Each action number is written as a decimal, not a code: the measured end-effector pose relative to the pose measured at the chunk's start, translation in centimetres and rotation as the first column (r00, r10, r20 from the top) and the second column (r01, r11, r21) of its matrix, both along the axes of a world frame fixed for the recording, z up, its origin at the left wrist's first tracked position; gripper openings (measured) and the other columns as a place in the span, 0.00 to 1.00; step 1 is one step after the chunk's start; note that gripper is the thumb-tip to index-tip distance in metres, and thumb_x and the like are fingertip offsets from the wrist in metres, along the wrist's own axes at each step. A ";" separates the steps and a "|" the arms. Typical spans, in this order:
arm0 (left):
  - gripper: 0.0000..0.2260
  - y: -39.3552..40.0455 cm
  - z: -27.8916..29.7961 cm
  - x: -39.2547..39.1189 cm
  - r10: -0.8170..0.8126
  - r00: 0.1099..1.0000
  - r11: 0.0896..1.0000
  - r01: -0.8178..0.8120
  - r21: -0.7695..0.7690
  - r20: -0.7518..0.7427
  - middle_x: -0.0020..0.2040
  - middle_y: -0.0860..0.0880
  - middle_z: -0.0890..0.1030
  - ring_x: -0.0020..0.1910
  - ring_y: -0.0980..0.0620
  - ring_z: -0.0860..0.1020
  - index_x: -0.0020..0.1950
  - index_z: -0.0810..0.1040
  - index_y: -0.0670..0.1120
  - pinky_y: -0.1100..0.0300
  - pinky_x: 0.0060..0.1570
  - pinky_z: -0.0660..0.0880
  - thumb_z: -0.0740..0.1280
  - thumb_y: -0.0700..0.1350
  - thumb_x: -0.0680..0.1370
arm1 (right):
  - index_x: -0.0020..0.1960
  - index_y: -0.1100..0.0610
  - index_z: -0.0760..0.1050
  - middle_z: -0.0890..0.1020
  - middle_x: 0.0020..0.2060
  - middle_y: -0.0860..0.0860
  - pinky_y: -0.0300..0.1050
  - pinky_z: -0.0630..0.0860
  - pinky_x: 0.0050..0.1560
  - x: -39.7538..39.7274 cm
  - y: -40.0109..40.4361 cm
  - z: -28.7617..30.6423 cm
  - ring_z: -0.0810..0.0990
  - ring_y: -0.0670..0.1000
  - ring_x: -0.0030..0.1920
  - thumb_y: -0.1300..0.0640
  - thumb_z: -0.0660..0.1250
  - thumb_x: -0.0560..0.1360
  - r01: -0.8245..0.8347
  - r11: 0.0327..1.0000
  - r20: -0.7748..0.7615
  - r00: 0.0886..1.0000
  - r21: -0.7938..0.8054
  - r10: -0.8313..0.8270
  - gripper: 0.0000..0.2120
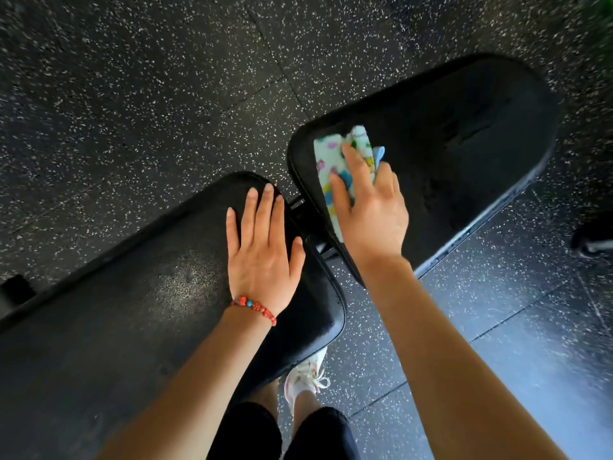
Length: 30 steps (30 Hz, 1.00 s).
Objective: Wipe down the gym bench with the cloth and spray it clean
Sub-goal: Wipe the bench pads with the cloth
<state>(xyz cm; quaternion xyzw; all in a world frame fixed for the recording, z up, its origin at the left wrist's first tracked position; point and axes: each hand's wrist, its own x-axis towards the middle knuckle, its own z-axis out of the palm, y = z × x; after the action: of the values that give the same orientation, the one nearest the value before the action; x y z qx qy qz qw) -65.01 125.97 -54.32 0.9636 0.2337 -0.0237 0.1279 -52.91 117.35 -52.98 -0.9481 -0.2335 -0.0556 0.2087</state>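
Note:
The black gym bench has two pads: a long back pad [132,310] at lower left and a seat pad [464,137] at upper right, with a gap between them. My left hand [262,254] lies flat, fingers straight, on the near end of the back pad. My right hand [368,207] presses a folded patterned cloth [331,161] onto the left part of the seat pad, fingers spread over it. No spray bottle is in view.
Black speckled rubber flooring [149,94] surrounds the bench. The bench frame [298,207] shows in the gap between pads. My white shoe [305,376] stands below the back pad's edge. A dark object [593,237] lies at the right edge.

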 end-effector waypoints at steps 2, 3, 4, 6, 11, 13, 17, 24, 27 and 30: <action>0.25 0.0 0.1 0.1 -0.002 1.000 1.000 0.002 -0.003 -0.005 0.72 0.41 0.65 0.73 0.42 0.59 0.69 0.67 0.37 0.41 0.70 0.52 0.55 0.50 0.77 | 0.59 0.56 0.78 0.75 0.34 0.59 0.48 0.76 0.29 -2.4 -3.0 -0.1 0.75 0.58 0.32 0.51 0.64 0.75 -0.003 1.000 0.007 1.000 -0.028 0.003 0.15; 0.25 0.0 0.1 0.0 0.000 1.000 1.000 0.000 -0.002 -0.006 0.72 0.41 0.65 0.73 0.42 0.59 0.69 0.67 0.37 0.41 0.70 0.52 0.55 0.50 0.77 | 0.58 0.56 0.78 0.75 0.33 0.59 0.48 0.76 0.28 -3.5 -4.5 -0.1 0.74 0.58 0.32 0.50 0.63 0.75 -0.009 0.999 0.002 1.000 -0.047 0.009 0.15; 0.25 0.0 0.1 0.0 0.001 1.000 1.000 -0.001 -0.001 -0.006 0.72 0.41 0.65 0.72 0.42 0.59 0.69 0.67 0.37 0.41 0.70 0.53 0.55 0.50 0.77 | 0.58 0.56 0.78 0.74 0.33 0.58 0.48 0.76 0.27 -4.5 -5.6 -0.1 0.74 0.58 0.31 0.50 0.63 0.75 -0.016 0.998 -0.005 1.000 -0.066 0.015 0.15; 0.25 0.0 0.1 0.0 0.000 1.000 1.000 0.000 -0.003 -0.008 0.72 0.41 0.65 0.73 0.42 0.59 0.69 0.67 0.37 0.41 0.70 0.53 0.55 0.50 0.77 | 0.58 0.56 0.79 0.74 0.33 0.58 0.48 0.76 0.26 -5.4 -6.6 -0.2 0.74 0.57 0.31 0.49 0.63 0.75 -0.014 0.995 -0.013 1.000 -0.095 0.012 0.16; 0.25 -0.1 0.1 0.1 0.014 1.000 1.000 -0.014 -0.008 -0.010 0.73 0.41 0.65 0.73 0.42 0.59 0.69 0.67 0.37 0.41 0.70 0.52 0.55 0.50 0.76 | 0.57 0.57 0.79 0.76 0.33 0.59 0.46 0.75 0.30 -3.1 -2.6 0.0 0.75 0.58 0.31 0.50 0.65 0.74 -0.033 0.996 -0.011 0.999 -0.085 0.033 0.15; 0.24 -0.1 0.0 0.2 0.018 1.000 1.000 -0.018 -0.008 -0.003 0.72 0.41 0.65 0.72 0.42 0.59 0.69 0.67 0.37 0.41 0.70 0.52 0.56 0.49 0.76 | 0.57 0.57 0.79 0.77 0.34 0.59 0.46 0.74 0.29 -1.1 0.4 -0.1 0.76 0.57 0.32 0.51 0.67 0.74 -0.051 0.997 -0.024 0.998 -0.061 0.049 0.15; 0.24 -0.2 0.4 0.5 0.037 0.999 0.999 -0.037 -0.005 0.014 0.71 0.40 0.67 0.71 0.40 0.62 0.68 0.69 0.37 0.40 0.69 0.53 0.57 0.48 0.76 | 0.58 0.57 0.79 0.78 0.35 0.58 0.47 0.74 0.27 1.5 3.2 0.1 0.77 0.57 0.33 0.51 0.67 0.74 -0.088 0.996 -0.063 0.994 -0.017 0.087 0.15; 0.23 -2.3 1.4 4.1 0.043 0.990 0.996 -0.032 -0.082 0.132 0.71 0.37 0.66 0.71 0.37 0.62 0.68 0.68 0.36 0.41 0.69 0.55 0.56 0.47 0.76 | 0.59 0.57 0.78 0.78 0.37 0.63 0.50 0.76 0.30 6.1 -1.5 0.3 0.79 0.62 0.36 0.51 0.65 0.74 -0.184 0.982 -0.027 0.983 -0.049 0.183 0.16; 0.24 -3.2 1.3 6.8 -0.002 0.990 0.995 0.016 -0.099 0.140 0.71 0.36 0.64 0.71 0.37 0.61 0.70 0.66 0.36 0.43 0.69 0.56 0.56 0.47 0.76 | 0.65 0.53 0.73 0.77 0.48 0.65 0.54 0.74 0.40 11.4 -4.6 0.1 0.76 0.65 0.47 0.49 0.61 0.77 0.006 0.997 -0.091 0.996 -0.075 -0.013 0.19; 0.25 -3.5 0.8 9.0 0.004 0.994 0.994 0.008 -0.107 0.113 0.72 0.37 0.63 0.72 0.37 0.60 0.71 0.64 0.36 0.43 0.69 0.55 0.55 0.48 0.77 | 0.67 0.52 0.70 0.75 0.52 0.64 0.52 0.73 0.42 13.5 -5.7 0.0 0.75 0.63 0.50 0.48 0.59 0.78 0.108 0.990 -0.107 0.987 -0.093 -0.118 0.20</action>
<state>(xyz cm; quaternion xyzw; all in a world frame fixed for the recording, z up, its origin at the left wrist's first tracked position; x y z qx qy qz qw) -56.03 122.48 -53.52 0.9553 0.2234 0.0183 0.1926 -39.39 111.69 -53.01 -0.9696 -0.1693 -0.0037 0.1765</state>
